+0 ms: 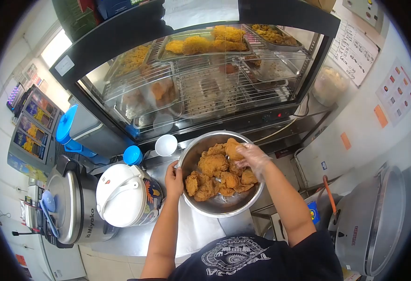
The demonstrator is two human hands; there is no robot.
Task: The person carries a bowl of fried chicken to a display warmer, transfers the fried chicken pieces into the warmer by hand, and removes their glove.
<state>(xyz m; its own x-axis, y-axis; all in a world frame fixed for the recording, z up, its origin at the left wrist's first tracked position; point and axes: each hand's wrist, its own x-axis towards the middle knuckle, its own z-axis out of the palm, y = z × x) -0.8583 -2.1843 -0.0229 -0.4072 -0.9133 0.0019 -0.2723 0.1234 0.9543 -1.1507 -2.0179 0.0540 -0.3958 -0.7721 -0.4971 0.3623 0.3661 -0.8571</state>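
Note:
A wide metal bowl point(232, 209) holds several pieces of fried chicken point(213, 165). My left hand point(173, 180), bare, is closed on the bowl's left rim. On the other side, my right hand point(253, 159) wears a clear plastic glove and grips a piece of fried chicken point(233, 149) at the upper right of the bowl, over the other pieces. Part of its fingers is hidden behind the glove's folds and the chicken.
Behind the bowl stands a glass display warmer point(201, 126) with trays of fried chicken. To the left are a white rice cooker point(121, 196), a larger Miyako cooker point(74, 206), a white cup point(166, 145) and a blue cup point(133, 155). A large metal pot point(369, 220) is at right.

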